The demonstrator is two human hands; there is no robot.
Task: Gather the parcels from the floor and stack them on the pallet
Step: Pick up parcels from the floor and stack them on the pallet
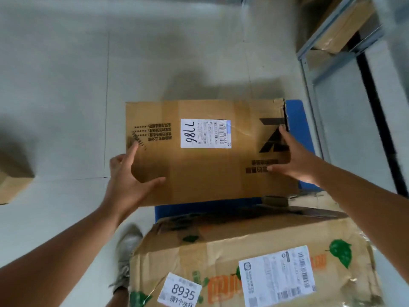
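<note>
Hands flank a flat brown cardboard parcel [205,151] lying on the blue plastic pallet [299,120]: left hand [128,176] and right hand [296,156] spread-fingered against its side edges, grip open, nothing clasped.

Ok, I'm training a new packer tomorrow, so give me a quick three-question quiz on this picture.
1. True or false: both hands, left hand and right hand, touch the box marked 7786.
2. What colour is the pallet under that box?
3. The nearer box has a label reading: A) 8935 B) 7786 C) 1234

Key: 1 true; 2 blue; 3 A
</note>
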